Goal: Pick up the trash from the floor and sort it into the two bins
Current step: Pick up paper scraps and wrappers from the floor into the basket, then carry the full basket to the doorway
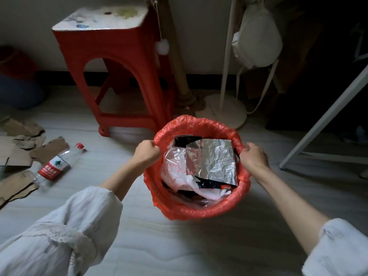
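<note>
- Both hands are on the round bin lined with a red plastic bag (199, 210), which sits on the pale floor (179, 246) right in the middle of the view.
- Left hand (146, 153) is closed into a fist, pinching the red liner at the bin's left rim.
- Right hand (253, 157) is curled over the right rim, fingers clamped on the liner there too. Both white sleeves are pushed up the forearms.
- Inside the bin: a crinkled sheet of silver foil (211, 160) on top, a clear and white plastic bag with red print (175, 166) under its left side, plus some black glossy wrapper bits (211, 184) poking out near the front.
- Still on the floor to the left, well apart from the bin: a clear plastic water bottle with a red cap and red label (56, 164), lying on its side.
- Just beside the bottle, further left, a scatter of torn brown cardboard pieces (18, 154); the bottle's bottom end looks like it touches one piece.
- Behind the bin there's a tall red plastic stool (117, 56) with a stained white top, and next to it a white round-based stand (225, 112) with a white bag hanging off it.
- Only one bin shows clearly from here.
</note>
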Action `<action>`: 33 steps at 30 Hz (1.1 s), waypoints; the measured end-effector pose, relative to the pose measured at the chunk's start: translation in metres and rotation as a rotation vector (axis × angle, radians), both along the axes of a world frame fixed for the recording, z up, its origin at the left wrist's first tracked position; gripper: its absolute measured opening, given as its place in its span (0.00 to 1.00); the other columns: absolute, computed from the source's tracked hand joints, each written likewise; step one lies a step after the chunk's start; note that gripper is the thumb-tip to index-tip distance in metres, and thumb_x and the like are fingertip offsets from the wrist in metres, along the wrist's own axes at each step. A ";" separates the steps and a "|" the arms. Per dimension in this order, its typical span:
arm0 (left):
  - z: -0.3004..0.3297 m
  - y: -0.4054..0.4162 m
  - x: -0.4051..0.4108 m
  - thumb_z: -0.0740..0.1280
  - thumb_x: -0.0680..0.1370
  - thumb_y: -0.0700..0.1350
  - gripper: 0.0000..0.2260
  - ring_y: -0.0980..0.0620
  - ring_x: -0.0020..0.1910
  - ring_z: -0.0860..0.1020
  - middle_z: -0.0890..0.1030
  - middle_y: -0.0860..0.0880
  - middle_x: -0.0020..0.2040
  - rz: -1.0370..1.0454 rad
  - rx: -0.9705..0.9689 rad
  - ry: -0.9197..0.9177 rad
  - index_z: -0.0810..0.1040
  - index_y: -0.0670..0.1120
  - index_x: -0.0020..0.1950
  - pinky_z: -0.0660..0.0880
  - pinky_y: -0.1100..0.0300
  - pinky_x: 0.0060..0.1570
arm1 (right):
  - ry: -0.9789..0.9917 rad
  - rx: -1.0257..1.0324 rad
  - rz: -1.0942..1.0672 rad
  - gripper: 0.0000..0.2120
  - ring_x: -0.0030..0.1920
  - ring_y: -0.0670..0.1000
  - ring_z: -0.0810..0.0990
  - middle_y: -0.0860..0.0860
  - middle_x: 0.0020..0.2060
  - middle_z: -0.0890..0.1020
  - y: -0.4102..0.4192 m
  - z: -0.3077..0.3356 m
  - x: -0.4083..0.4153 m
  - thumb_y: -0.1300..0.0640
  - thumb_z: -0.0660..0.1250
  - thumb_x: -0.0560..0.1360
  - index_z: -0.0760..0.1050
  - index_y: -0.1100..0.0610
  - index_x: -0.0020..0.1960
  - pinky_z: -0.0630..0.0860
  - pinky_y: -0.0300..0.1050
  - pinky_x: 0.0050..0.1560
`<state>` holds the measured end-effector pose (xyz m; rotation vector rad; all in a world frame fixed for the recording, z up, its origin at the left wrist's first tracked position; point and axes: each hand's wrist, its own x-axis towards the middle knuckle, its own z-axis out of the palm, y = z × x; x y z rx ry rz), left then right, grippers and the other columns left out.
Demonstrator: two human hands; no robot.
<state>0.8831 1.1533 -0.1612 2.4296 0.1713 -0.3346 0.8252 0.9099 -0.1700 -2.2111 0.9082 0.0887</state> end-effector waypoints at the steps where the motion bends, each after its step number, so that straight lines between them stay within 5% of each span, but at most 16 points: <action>1: 0.010 0.000 -0.007 0.56 0.74 0.36 0.11 0.39 0.39 0.74 0.76 0.32 0.40 0.016 -0.036 0.036 0.77 0.37 0.41 0.71 0.53 0.38 | 0.012 0.018 -0.003 0.18 0.65 0.62 0.70 0.60 0.65 0.73 -0.003 0.009 -0.009 0.61 0.54 0.79 0.68 0.61 0.67 0.68 0.50 0.63; 5: 0.072 -0.008 -0.035 0.55 0.75 0.37 0.12 0.50 0.33 0.67 0.71 0.46 0.34 0.042 -0.154 0.187 0.78 0.45 0.42 0.67 0.59 0.37 | 0.074 0.124 -0.034 0.15 0.56 0.61 0.76 0.60 0.57 0.79 -0.019 0.061 -0.048 0.60 0.53 0.78 0.75 0.58 0.59 0.72 0.49 0.55; 9: 0.151 -0.022 -0.071 0.55 0.75 0.38 0.13 0.50 0.34 0.68 0.71 0.46 0.34 -0.021 -0.167 0.258 0.80 0.42 0.45 0.66 0.58 0.36 | 0.156 0.233 -0.091 0.13 0.51 0.59 0.78 0.59 0.48 0.81 -0.034 0.136 -0.101 0.60 0.55 0.77 0.78 0.58 0.50 0.70 0.44 0.46; 14: 0.271 -0.036 -0.113 0.56 0.71 0.44 0.12 0.49 0.35 0.74 0.80 0.41 0.37 -0.101 -0.141 0.364 0.79 0.44 0.42 0.78 0.47 0.42 | 0.196 0.374 -0.252 0.12 0.45 0.58 0.82 0.56 0.42 0.83 -0.054 0.252 -0.176 0.54 0.57 0.75 0.78 0.57 0.44 0.78 0.50 0.49; 18: 0.389 -0.069 -0.142 0.57 0.76 0.38 0.16 0.51 0.38 0.71 0.76 0.47 0.38 -0.190 -0.220 0.402 0.77 0.53 0.35 0.71 0.57 0.40 | 0.179 0.444 -0.382 0.12 0.44 0.58 0.83 0.55 0.39 0.84 -0.065 0.346 -0.248 0.52 0.58 0.75 0.79 0.55 0.46 0.78 0.54 0.50; 23: 0.519 -0.132 -0.183 0.60 0.75 0.43 0.09 0.51 0.38 0.72 0.75 0.47 0.38 -0.433 -0.209 0.407 0.75 0.51 0.36 0.70 0.58 0.39 | 0.112 0.485 -0.613 0.11 0.39 0.52 0.81 0.57 0.40 0.84 -0.086 0.465 -0.341 0.53 0.60 0.74 0.80 0.55 0.45 0.79 0.50 0.48; 33: 0.591 -0.270 -0.308 0.59 0.77 0.40 0.14 0.48 0.39 0.76 0.79 0.44 0.40 -0.629 -0.243 0.402 0.78 0.53 0.37 0.77 0.51 0.49 | -0.078 0.450 -0.862 0.11 0.34 0.51 0.76 0.54 0.31 0.81 -0.177 0.543 -0.498 0.55 0.60 0.73 0.80 0.57 0.43 0.71 0.43 0.41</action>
